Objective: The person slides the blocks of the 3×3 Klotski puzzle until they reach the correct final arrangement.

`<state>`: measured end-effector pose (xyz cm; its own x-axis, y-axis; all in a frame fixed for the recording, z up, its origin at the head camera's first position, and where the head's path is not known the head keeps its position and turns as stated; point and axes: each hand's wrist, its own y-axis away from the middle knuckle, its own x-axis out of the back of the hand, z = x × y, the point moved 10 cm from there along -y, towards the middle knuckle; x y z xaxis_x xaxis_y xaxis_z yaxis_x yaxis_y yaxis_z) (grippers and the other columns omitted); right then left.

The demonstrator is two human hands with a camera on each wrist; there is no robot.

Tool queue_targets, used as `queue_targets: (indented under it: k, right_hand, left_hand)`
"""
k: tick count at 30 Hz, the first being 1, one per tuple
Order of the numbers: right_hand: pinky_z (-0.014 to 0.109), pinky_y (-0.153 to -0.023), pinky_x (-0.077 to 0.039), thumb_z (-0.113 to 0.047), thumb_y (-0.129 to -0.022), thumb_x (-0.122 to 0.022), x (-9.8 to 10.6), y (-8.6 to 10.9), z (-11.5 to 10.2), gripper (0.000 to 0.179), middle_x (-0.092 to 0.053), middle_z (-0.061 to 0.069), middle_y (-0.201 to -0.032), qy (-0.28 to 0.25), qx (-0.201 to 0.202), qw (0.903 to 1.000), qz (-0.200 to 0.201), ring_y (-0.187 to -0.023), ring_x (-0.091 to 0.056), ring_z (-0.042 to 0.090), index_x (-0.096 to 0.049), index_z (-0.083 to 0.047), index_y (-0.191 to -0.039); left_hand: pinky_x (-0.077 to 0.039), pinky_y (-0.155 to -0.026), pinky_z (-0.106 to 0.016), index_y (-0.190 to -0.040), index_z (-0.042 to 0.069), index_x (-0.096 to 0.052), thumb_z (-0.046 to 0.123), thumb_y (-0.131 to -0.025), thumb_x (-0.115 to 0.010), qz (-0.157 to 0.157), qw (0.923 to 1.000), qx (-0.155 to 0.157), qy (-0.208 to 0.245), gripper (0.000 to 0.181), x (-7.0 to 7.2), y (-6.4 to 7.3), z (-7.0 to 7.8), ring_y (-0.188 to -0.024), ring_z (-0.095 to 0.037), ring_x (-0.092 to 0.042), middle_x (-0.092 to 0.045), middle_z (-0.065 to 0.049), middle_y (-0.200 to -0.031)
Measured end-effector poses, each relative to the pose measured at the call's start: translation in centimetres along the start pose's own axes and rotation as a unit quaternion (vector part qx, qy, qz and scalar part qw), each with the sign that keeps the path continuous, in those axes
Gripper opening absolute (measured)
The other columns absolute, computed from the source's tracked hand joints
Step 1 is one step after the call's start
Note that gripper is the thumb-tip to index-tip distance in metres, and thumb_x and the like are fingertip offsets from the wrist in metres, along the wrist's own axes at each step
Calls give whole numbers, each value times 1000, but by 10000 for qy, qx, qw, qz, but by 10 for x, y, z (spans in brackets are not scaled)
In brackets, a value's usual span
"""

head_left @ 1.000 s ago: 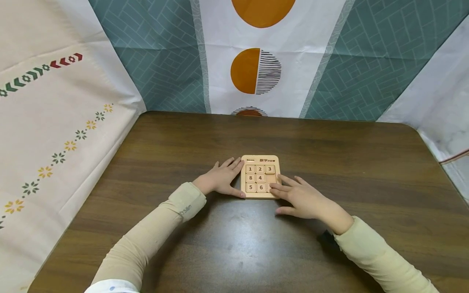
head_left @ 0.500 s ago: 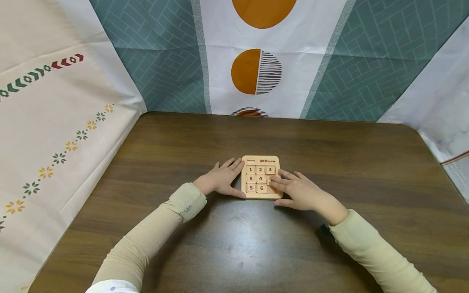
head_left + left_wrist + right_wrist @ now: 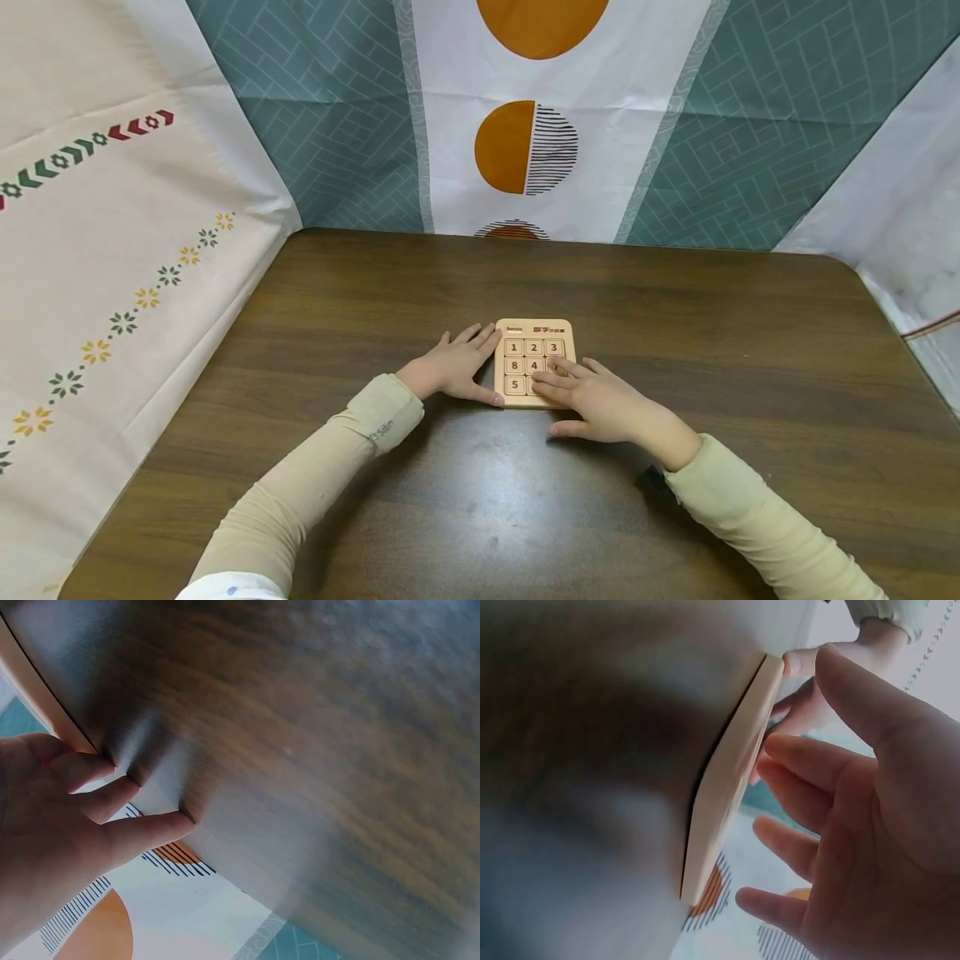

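Note:
A wooden number slide puzzle (image 3: 533,323) lies flat on the table. Tiles 1, 2 and 3 make its top row, with 8 and 4 below and 5 at the lower left. My left hand (image 3: 455,367) rests along the puzzle's left edge, fingers spread, thumb at the lower left corner. Over the lower right of the board is my right hand (image 3: 603,406), its fingers extended and fingertips on the tiles, partly hiding the lower right ones. From the right wrist view the puzzle (image 3: 731,780) shows edge-on, with the right hand's fingers (image 3: 810,761) reaching over its face.
The brown wooden table (image 3: 375,283) extends around the puzzle on all sides. Behind it hangs a teal and white cloth (image 3: 337,125) with orange circles. A cream cloth with flower prints (image 3: 112,250) drapes along the left side.
A tile in the right column has moved up from the bottom row to the middle row under my right fingers. The right hand has then shifted left and slightly down. My left hand stays put.

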<state>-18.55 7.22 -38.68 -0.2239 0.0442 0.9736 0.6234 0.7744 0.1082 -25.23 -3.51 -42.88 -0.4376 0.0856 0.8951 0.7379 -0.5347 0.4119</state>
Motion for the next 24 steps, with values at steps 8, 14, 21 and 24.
queue_targets:
  k: [8,14,21,24]
  right_hand:
    - [59,-97,-25,-45,-85,-58,-6,0,-2,63,-41,6,-140,-7,75,10000,-1,-132,-25,32,-46,-10,-135]
    - [59,-98,-23,-46,-85,-58,-6,5,5,62,-41,5,-139,-70,-5,10000,16,-133,-24,31,-46,-11,-135]
    - [60,-97,-24,-44,-85,-59,-2,14,10,59,-44,7,-138,-83,-16,9999,134,-131,-28,33,-50,-9,-132]
    - [60,-97,-25,-42,-85,-60,-1,17,13,59,-44,8,-137,-118,-49,9998,152,-130,-29,34,-50,-9,-132]
  left_hand:
    - [-14,-103,-58,-147,12,0,72,-72,-52,-74,10000,23,-51,110,-3,-1,-1,-138,-24,0,2,-5,-152]
    - [-14,-103,-58,-147,12,0,71,-72,-54,-33,10000,32,-6,109,-1,-1,-1,-138,-24,0,1,-5,-152]
    - [-13,-103,-58,-147,13,1,71,-72,-54,-13,10000,27,12,110,-1,0,-1,-138,-24,0,1,-6,-152]
    - [-13,-103,-58,-147,13,1,71,-72,-54,-16,10000,20,19,110,-1,0,-1,-138,-24,1,2,-6,-152]
